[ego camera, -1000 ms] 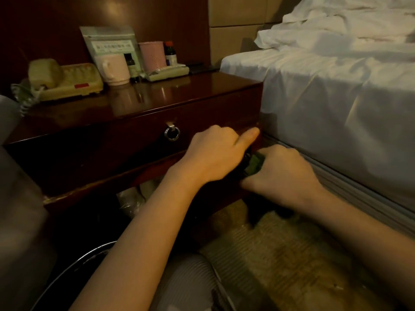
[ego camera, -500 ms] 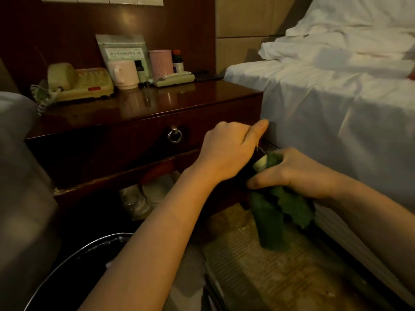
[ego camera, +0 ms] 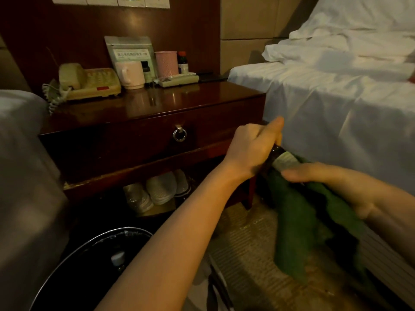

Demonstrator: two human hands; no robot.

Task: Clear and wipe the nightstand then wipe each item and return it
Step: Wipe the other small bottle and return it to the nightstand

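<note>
While our left hand [ego camera: 251, 149] curls its grip round a small dark bottle [ego camera: 280, 157] beside the bed, our right hand [ego camera: 332, 182] presses the green cloth [ego camera: 298, 221] against it; wiped, it should return to the nightstand [ego camera: 179, 102] bench.

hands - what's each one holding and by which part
The left hand grips a small dark bottle by its top end; the right hand holds a green cloth against its label.

Left hand [ego camera: 251, 151] grips dark bottle [ego camera: 279, 157] near right; right hand [ego camera: 332, 182] holds green cloth [ego camera: 298, 221] against it. Phone [ego camera: 89, 83], pink mug [ego camera: 130, 74], pink cup [ego camera: 166, 63] far on worktop [ego camera: 157, 102]. Bin [ego camera: 89, 265] near left.
</note>
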